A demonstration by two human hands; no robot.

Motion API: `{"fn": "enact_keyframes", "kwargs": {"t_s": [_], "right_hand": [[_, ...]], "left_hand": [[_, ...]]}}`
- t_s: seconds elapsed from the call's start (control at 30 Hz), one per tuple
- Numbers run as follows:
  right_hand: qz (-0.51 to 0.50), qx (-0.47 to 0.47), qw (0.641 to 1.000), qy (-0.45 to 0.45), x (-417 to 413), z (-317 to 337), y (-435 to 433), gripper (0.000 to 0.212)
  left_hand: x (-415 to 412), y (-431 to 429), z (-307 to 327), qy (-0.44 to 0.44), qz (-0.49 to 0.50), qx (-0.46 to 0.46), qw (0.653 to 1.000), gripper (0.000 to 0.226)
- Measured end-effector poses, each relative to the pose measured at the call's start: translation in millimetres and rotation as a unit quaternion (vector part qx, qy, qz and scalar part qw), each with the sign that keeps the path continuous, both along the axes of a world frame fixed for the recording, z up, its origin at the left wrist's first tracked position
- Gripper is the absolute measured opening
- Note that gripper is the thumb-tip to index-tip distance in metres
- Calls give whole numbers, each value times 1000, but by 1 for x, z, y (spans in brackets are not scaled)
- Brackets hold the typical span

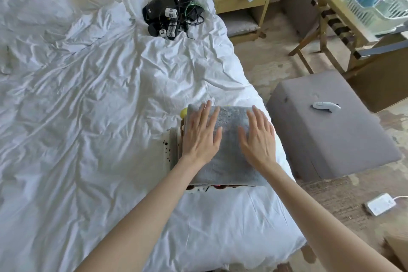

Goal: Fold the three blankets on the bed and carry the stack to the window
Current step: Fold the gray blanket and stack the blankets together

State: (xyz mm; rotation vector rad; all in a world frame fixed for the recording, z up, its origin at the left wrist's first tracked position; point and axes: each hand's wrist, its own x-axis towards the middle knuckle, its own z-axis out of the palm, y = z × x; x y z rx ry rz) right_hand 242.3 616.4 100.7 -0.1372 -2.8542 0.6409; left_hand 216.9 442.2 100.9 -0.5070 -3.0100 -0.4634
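Folded grey blanket (pixel 229 154) atop stack (pixel 174 147)

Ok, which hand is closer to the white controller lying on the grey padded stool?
Right. The right hand rests flat on the folded grey blanket, on the side toward the white controller; the left hand rests on its far side.

I'm seeing soft, even daylight washing the white bed (pixel 88 117); edges are bowing toward three o'clock, and the left hand (pixel 202 137) and right hand (pixel 258 139) are smearing slightly.
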Motion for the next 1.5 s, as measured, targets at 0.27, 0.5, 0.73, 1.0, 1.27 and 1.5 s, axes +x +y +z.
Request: {"fn": "enact_keyframes", "kwargs": {"t_s": [0.27,0.5,0.73,1.0,1.27,1.5], "right_hand": [[104,41,990,-85,-4,-87,-6,60],[96,22,992,-76,-24,-140,0,63],[98,7,995,-29,-21,-174,1,65],[108,6,994,-29,-15,-181,2,66],[103,-58,990,-71,-9,-116,0,60],[-61,-306,949,-51,-7,-59,35,55]], "left_hand": [[3,-13,-95,-5,10,-69,998,58],[-17,-5,-142,16,17,-67,997,58],[-11,-6,-173,51,21,-38,998,59],[-3,-5,-178,51,23,-51,997,60],[-2,-7,-121,-14,13,-24,1000,57],[-10,-51,-59,-13,81,294,952,49]]}}
